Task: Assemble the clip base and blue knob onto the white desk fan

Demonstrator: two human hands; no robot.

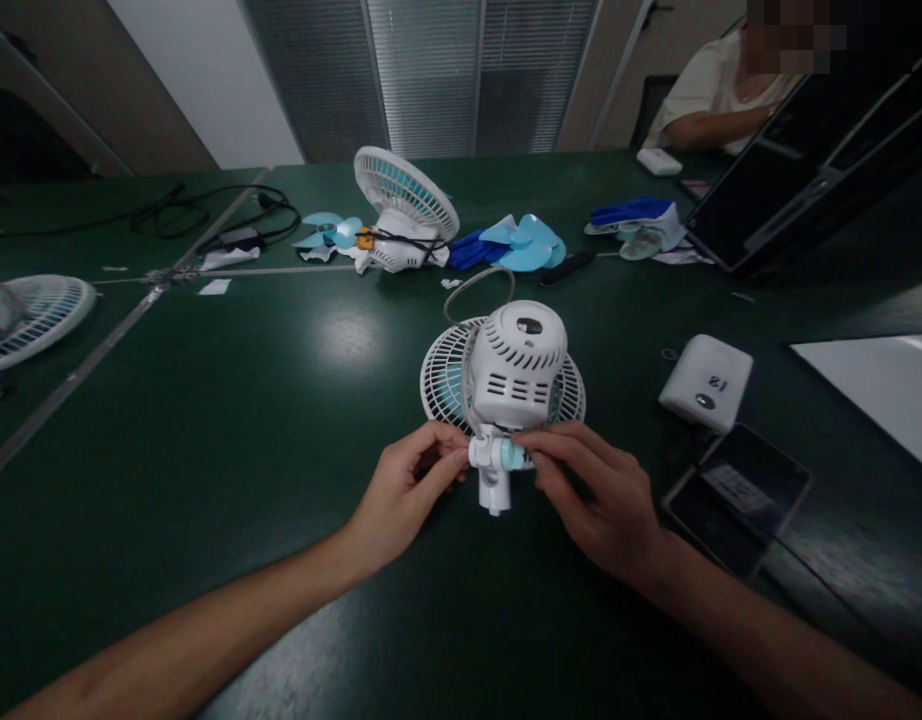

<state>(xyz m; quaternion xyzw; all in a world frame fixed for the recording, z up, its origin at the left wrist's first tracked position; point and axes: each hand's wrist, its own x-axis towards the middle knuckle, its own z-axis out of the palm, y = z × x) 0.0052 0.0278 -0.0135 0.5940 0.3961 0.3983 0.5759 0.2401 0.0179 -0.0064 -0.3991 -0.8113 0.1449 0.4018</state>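
Observation:
A small white desk fan point(518, 372) lies face down on the dark green table point(228, 440), its motor housing up and its grille underneath. My left hand point(405, 495) pinches the left side of the white neck joint point(491, 462) below the housing. My right hand point(592, 495) pinches a light blue knob point(512, 455) on the right side of that joint. Both hands are closed on the fan's joint. A grey cable point(476, 285) loops away behind the fan.
A second fan point(405, 210) lies further back among blue blades point(525, 243) and blue gloves point(632, 211). A fan grille point(33, 318) is at the left edge. At right are a white base part point(706, 382), a phone point(738, 495) and a laptop point(806, 160). Another person point(720, 95) sits at the far right.

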